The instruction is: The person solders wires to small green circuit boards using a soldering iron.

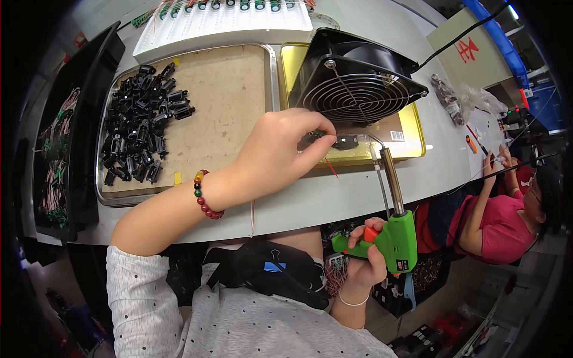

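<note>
My right hand [369, 269] is wrapped around the handle of a green soldering gun [401, 241] with an orange trigger. Its metal barrel [391, 176] points up and away, and the bent tip ends beside a small black part [346, 142] in front of the fan. My left hand [277, 146] reaches over the gold tray [412, 128], thumb and forefinger pinched on a small dark part [311, 136] next to the black one. A thin red wire [332, 167] hangs below those fingers. The fingers hide most of what they hold.
A black fan [358, 95] with a wire grille stands on the gold tray. To the left, a metal-rimmed tray [230, 89] holds many black housings [140, 119]; beyond it is a black bin [74, 155] of wired parts. White foam [227, 27] lies behind. A co-worker [501, 232] sits at right.
</note>
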### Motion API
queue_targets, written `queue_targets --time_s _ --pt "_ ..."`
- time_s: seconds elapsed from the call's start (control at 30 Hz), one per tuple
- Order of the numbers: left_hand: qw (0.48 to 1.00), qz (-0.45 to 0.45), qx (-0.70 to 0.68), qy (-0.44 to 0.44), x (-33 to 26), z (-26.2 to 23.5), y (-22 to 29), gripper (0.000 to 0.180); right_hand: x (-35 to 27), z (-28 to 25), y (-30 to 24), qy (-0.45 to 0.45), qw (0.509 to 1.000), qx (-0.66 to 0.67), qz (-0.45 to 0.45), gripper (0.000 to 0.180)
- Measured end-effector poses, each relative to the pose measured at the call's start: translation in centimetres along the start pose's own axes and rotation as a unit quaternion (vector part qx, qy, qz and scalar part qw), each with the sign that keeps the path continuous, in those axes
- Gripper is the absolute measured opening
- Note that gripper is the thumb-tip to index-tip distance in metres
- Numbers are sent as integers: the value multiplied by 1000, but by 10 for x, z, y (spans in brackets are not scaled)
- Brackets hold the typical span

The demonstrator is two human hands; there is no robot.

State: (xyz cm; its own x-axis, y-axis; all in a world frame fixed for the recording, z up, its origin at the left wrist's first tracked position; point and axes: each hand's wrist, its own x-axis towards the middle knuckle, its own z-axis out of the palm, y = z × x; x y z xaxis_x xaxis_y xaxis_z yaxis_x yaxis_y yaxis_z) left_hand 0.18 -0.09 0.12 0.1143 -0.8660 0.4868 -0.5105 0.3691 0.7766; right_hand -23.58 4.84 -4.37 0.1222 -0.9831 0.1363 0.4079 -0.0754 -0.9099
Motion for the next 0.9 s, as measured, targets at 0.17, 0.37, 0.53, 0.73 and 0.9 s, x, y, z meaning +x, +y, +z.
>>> queue_targets --time_s 0.17,0.37,0.53,0.73,0.9 --pt "1000 -3 -22 4 0 -1 -2 10 -1 -2 4 -10 999 38 14 37" --pt "1000 -4 -19 7 -1 0 -2 9 -3 -1 5 1 999 40 27 37" --pt "1000 17 -5 10 -2 2 -6 9 -5 -1 6 7 998 52 37 37" --pt "999 31 -12 9 -2 1 -7 9 -6 -1 5 26 995 68 66 36" --pt "1000 19 -18 17 -1 2 -6 10 -6 -1 4 28 994 82 72 36"
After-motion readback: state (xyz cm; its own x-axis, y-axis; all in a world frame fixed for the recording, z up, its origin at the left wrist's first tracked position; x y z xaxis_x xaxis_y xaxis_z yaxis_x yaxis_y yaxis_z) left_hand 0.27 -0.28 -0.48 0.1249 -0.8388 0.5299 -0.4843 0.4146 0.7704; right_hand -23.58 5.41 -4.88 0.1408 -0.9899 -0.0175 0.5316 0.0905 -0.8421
